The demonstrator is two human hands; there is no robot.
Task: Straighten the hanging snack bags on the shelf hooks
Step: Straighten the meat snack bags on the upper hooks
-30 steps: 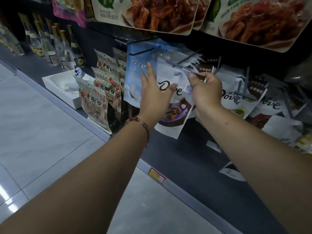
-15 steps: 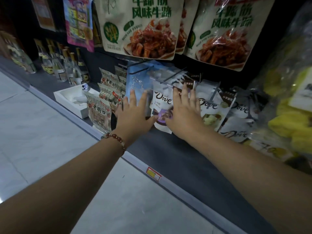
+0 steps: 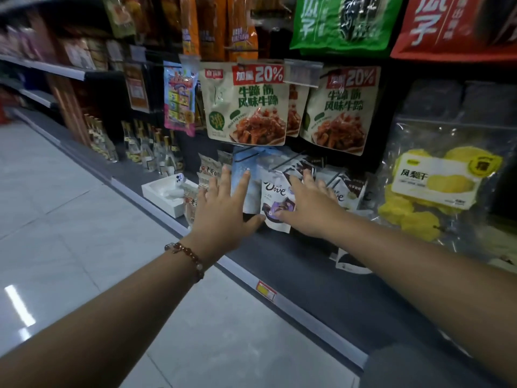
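A white Dove chocolate bag (image 3: 275,198) hangs from a metal hook (image 3: 282,163) on the low shelf row, with a pale blue bag (image 3: 246,175) just left of it. My left hand (image 3: 225,217) lies flat with spread fingers over the blue bag, its thumb at the Dove bag's lower left corner. My right hand (image 3: 306,210) is spread flat against the Dove bag's right side and covers part of a second Dove bag (image 3: 345,196). Neither hand grips anything.
Two beige beef-tendon bags (image 3: 246,105) (image 3: 337,107) hang on the row above. A clear bag of dried pineapple (image 3: 436,189) hangs at right. Red-and-white snack bags (image 3: 208,175), a white tray (image 3: 167,193) and bottles (image 3: 152,149) stand left. A fallen bag (image 3: 349,261) lies on the dark shelf base.
My right hand let go of the Dove bag's top and now lies flat on it. Both hands spread open over the bags. The view rose, showing higher rows.
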